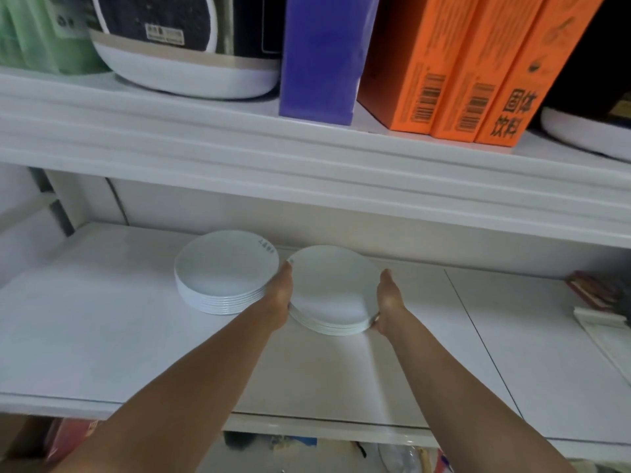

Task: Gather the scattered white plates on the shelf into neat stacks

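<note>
Two stacks of white plates are on the middle white shelf (102,336). The taller left stack (222,271) of several plates stands by itself, with small grey print near its far rim. A lower right stack (333,288) of several plates sits beside it, tilted slightly. My left hand (278,298) presses the left edge of this right stack, between the two stacks. At the stack's right edge my right hand (387,302) grips it, fingers under the rim. Both hands clasp the right stack from either side.
The upper shelf (307,158) overhangs close above the plates, carrying a purple box (321,52), orange boxes (471,63) and a rice cooker (184,46). At the middle shelf's far right lie a dark red object (594,288) and a white item (597,319).
</note>
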